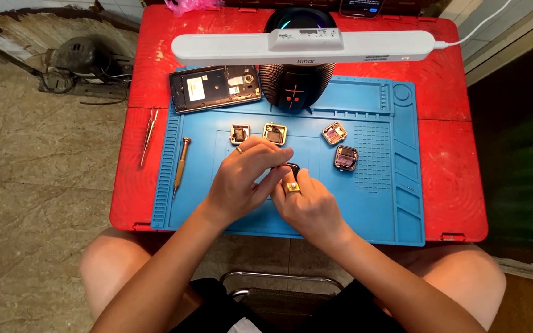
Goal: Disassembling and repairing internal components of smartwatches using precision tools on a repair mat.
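Note:
My left hand (pixel 245 176) and my right hand (pixel 306 206) meet over the middle of the blue work mat (pixel 377 203). Together they pinch a small dark square part (pixel 292 168), mostly hidden by my fingers. My right hand wears a gold ring. Several small square watch-like cases lie on the mat just beyond my hands: two gold-rimmed cases (pixel 240 133) (pixel 274 133) at the left, and two more cases (pixel 334 133) (pixel 346 158) at the right.
A screwdriver (pixel 181 161) lies on the mat's left side and tweezers (pixel 149 135) on the red table (pixel 451 185). An opened phone (pixel 214 88), a black round speaker (pixel 295 83) and a white bar lamp (pixel 303 46) stand at the back.

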